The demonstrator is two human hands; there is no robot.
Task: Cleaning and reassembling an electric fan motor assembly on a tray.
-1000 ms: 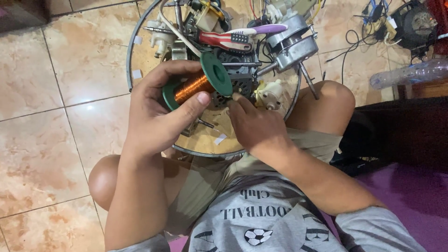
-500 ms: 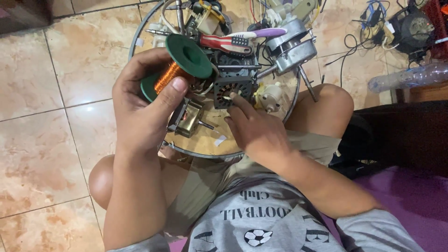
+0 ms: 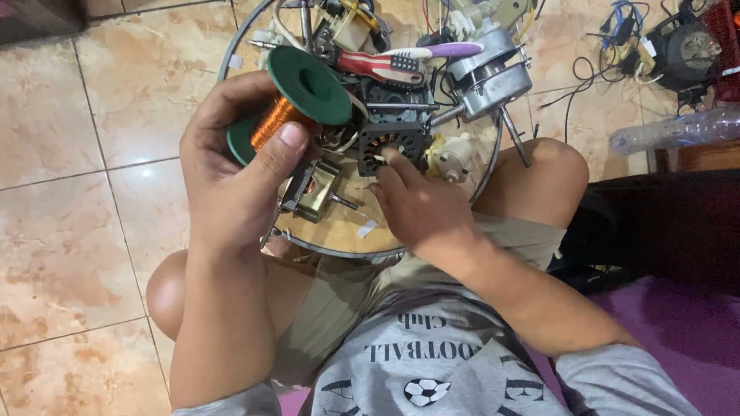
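The left hand (image 3: 231,181) is gripping a green spool of copper wire (image 3: 289,104), thumb pressing on the orange winding and fingers wrapping the far side, holding it tilted above the near-left part of a round tray (image 3: 324,245) that is resting on the person's lap. The right hand (image 3: 420,208) is reaching onto the tray with its fingertips (image 3: 383,163) touching the lower edge of a small black cooling fan (image 3: 391,146) (whether it is pinching anything there I cannot tell). Just beside the fan, a small laminated motor core (image 3: 314,191) is lying under the spool, a toothbrush (image 3: 401,62) is sitting behind, and a grey metal motor (image 3: 489,73) is lying to the right.
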